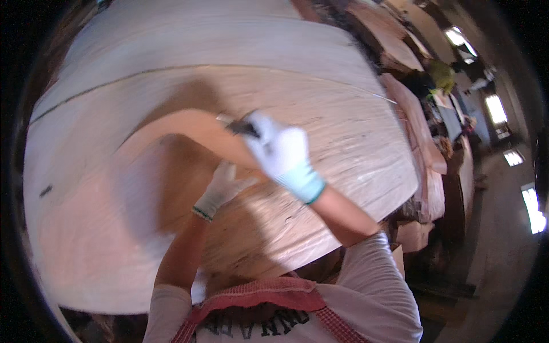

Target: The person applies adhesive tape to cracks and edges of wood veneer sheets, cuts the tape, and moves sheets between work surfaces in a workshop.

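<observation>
My right hand [283, 150], in a white glove with a teal cuff, is closed around a knife with a dark handle [247, 128] and a short metallic tip. That tip lies over a curved, lifted strip of wood veneer [191, 121], which casts a shadow on the sheet below. Just beneath the strip's lower edge is my left hand [220, 190], gloved in white with a green cuff. Its thumb is spread away from the fingers, and the fingertips reach the strip's edge; whether they touch it I cannot tell. Both hands are somewhat blurred.
A broad, pale veneer sheet [343, 137] spreads under my hands, with a long seam across its far part and a small dark mark [46, 191] at left. Wrapped stacks [423, 188] stand along the right side. Farther right is a floor [503, 268] beside bright windows [496, 108].
</observation>
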`<state>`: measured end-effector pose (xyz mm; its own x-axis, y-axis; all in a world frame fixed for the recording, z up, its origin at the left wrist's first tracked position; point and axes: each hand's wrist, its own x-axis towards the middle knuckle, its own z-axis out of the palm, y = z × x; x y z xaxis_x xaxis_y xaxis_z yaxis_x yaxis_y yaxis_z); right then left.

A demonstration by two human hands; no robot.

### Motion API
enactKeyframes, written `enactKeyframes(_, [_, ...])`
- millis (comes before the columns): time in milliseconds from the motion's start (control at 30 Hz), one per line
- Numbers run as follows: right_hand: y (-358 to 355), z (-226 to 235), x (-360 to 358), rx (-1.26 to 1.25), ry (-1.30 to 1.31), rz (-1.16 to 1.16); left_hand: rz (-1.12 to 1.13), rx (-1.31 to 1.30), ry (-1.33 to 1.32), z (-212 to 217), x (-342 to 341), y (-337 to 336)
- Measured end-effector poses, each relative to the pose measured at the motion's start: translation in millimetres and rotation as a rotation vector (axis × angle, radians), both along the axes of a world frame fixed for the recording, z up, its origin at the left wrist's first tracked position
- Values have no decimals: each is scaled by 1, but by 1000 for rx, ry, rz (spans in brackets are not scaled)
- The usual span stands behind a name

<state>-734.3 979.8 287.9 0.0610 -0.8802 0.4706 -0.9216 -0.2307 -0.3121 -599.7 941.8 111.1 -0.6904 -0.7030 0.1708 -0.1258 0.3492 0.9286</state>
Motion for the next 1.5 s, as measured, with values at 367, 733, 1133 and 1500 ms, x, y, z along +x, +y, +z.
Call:
enactKeyframes(367, [14, 116, 89, 19, -456, 126, -205, -126, 174, 75, 64, 101])
enactKeyframes(733, [-14, 131, 164, -257, -691, 197, -119, 194, -540, 75, 323, 214])
enactKeyframes(1133, [8, 236, 196, -805, 597, 84, 600, 678, -270, 42, 471, 131])
enactKeyframes(1500, [60, 238, 189, -669, 484, 7, 647, 1113, 1511, 36, 467, 26])
